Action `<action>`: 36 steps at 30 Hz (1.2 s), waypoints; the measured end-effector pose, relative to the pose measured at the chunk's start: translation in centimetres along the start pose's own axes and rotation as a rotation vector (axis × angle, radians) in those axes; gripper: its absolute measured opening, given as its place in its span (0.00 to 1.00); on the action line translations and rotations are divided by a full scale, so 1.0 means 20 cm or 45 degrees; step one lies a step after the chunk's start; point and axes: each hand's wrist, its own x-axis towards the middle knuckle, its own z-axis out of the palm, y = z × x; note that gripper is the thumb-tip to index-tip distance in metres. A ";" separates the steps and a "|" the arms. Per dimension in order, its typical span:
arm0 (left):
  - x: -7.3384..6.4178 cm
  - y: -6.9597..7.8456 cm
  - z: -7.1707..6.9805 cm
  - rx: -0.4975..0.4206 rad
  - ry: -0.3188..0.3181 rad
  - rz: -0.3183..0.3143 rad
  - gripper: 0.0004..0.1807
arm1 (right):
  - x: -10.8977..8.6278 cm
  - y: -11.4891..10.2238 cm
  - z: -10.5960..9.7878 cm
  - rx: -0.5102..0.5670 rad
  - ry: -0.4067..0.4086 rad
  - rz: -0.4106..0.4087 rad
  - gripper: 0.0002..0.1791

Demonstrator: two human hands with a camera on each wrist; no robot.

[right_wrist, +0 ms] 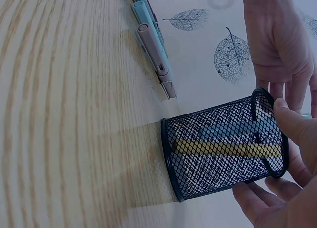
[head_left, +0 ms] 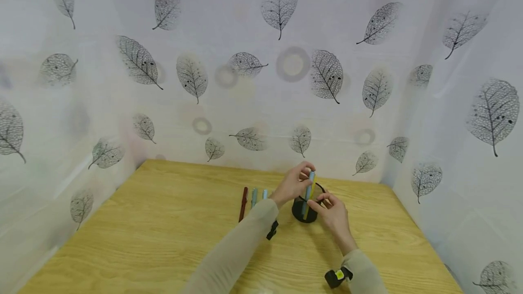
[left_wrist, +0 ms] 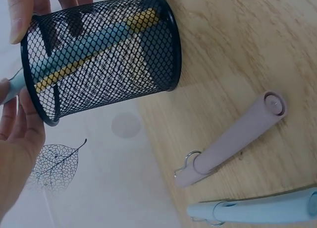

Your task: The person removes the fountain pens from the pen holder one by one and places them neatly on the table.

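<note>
A black mesh pen holder (head_left: 299, 214) stands upright on the table, with a yellow pen (right_wrist: 213, 147) leaning inside it. My left hand (head_left: 291, 186) pinches the upper end of a light blue pen (head_left: 309, 184), whose lower part is inside the holder beside the yellow one. At the holder's right side, my right hand (head_left: 337, 218) grips the rim between thumb and fingers. The left wrist view shows the blue pen (left_wrist: 79, 52) through the mesh, reaching well down. Part of the left fingers is hidden behind the holder in the right wrist view.
Left of the holder lie a dark red pen (head_left: 243, 204), a grey-green pen (head_left: 254, 197) and a light blue pen (head_left: 264, 193), partly behind the left forearm. A mauve pen (left_wrist: 233, 136) lies nearby. Leaf-printed curtains (head_left: 253, 103) surround the wooden table (head_left: 163, 230).
</note>
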 end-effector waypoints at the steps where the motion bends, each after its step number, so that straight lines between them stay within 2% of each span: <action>1: 0.00 0.00 0.00 0.004 0.017 0.014 0.14 | 0.00 0.00 0.00 0.003 0.000 -0.002 0.23; 5: 0.01 0.02 -0.03 0.064 0.074 0.073 0.11 | -0.01 -0.01 0.00 0.015 -0.002 -0.011 0.23; 10: 0.02 0.02 -0.05 0.139 0.135 0.103 0.08 | 0.00 0.00 0.01 0.025 -0.015 -0.003 0.22; 16: 0.02 0.02 -0.07 0.067 0.257 0.132 0.08 | 0.00 0.00 0.00 0.026 -0.021 0.009 0.24; 24: 0.00 0.04 -0.13 -0.011 0.394 0.079 0.17 | 0.00 0.00 0.00 0.027 -0.016 0.001 0.24; 32: -0.02 -0.01 -0.18 -0.036 0.617 0.036 0.20 | 0.00 0.01 0.00 0.018 -0.012 -0.004 0.24; 36: -0.03 -0.03 -0.22 -0.076 0.665 0.016 0.21 | 0.00 0.01 0.00 0.034 -0.008 -0.005 0.24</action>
